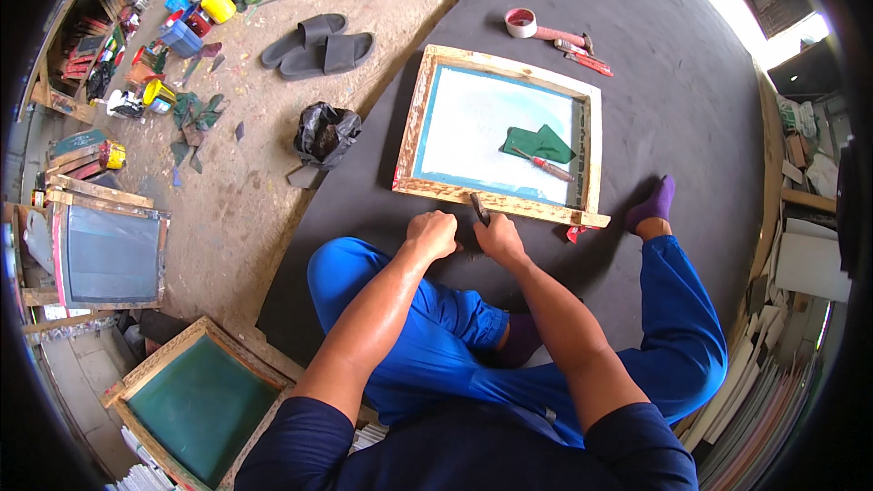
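Wooden screen frame (415, 123) is lying flat on the dark mat (691, 109), just beyond both hands, its white panel showing a blue border. Right hand (500, 238) is gripping a dark tool (479, 209), which is pointing away from the person and overlapping the frame's near rail — can't tell whether it's touching the wood. Left hand (432, 234) is curling into a fist just left of it, near the same rail; can't tell if it's holding anything, fingers are facing away. Green piece (536, 140) is lying on the right part of the panel, with a red-handled tool (550, 167) resting partly on its near edge. Small red piece (574, 234) is sitting by the frame's near right corner. Beyond the frame, a tape roll (521, 24), a hammer (566, 36) and some red tools (588, 62) are lying close together on the mat. Left of the mat, a black bag (326, 135) is standing open near the edge, dark sandals (327, 47) are lying farther off, and paint containers (218, 5) are crowding the far left floor. Two more framed screens are sitting at left — grey one (111, 255) farther, green one (202, 409) nearer.
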`<move>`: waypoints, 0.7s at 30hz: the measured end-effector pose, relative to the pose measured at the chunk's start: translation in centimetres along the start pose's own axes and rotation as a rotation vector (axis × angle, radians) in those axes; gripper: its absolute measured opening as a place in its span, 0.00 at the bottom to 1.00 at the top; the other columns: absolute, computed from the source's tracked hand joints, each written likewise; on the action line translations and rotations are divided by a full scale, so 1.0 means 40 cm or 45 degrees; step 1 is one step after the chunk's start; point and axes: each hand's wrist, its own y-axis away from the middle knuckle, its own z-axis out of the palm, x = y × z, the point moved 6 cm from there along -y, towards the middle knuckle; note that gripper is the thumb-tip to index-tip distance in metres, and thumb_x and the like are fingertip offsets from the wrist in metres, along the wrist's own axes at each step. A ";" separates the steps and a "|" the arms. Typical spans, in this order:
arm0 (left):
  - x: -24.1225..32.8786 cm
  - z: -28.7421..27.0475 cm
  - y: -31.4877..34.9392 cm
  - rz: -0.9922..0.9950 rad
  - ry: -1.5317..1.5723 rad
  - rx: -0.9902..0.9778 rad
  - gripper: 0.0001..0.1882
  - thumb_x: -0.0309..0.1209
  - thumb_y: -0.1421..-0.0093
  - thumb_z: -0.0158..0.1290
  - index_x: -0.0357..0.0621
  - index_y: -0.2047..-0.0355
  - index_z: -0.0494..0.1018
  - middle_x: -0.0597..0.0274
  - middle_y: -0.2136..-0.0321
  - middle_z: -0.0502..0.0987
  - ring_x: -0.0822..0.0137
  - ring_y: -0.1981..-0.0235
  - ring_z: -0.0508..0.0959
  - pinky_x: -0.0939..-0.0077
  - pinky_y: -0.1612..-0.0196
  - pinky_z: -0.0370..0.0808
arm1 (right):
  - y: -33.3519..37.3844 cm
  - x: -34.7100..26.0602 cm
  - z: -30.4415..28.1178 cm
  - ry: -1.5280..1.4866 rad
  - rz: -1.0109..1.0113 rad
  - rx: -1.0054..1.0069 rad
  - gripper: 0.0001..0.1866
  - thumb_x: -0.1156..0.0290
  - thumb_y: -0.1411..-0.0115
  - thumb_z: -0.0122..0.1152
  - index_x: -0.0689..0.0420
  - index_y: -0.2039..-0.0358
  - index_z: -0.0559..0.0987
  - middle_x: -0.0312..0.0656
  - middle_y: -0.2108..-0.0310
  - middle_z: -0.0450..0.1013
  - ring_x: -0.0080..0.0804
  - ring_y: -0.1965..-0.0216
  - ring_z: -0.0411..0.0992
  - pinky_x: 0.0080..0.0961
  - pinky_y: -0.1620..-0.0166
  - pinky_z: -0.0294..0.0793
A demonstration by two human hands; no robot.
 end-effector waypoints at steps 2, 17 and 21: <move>-0.007 -0.008 0.002 -0.055 0.028 0.038 0.15 0.43 0.49 0.69 0.45 0.69 0.85 0.47 0.68 0.84 0.49 0.62 0.85 0.55 0.59 0.81 | 0.019 -0.012 -0.008 0.082 -0.042 0.094 0.21 0.58 0.41 0.58 0.69 0.65 0.80 0.60 0.73 0.79 0.57 0.66 0.81 0.46 0.57 0.79; 0.020 -0.018 0.001 0.178 0.140 0.275 0.05 0.32 0.44 0.61 0.50 0.68 0.85 0.55 0.68 0.85 0.54 0.64 0.85 0.58 0.59 0.81 | 0.122 0.038 -0.018 0.006 -0.078 -0.791 0.16 0.62 0.37 0.61 0.65 0.65 0.80 0.47 0.74 0.79 0.36 0.75 0.80 0.34 0.74 0.77; 0.004 -0.007 -0.009 0.080 0.121 0.237 0.05 0.33 0.44 0.62 0.50 0.70 0.86 0.52 0.68 0.85 0.52 0.65 0.85 0.57 0.60 0.81 | 0.104 0.059 -0.007 -0.161 -0.092 -0.891 0.16 0.63 0.38 0.62 0.67 0.69 0.79 0.43 0.80 0.76 0.33 0.83 0.74 0.33 0.81 0.73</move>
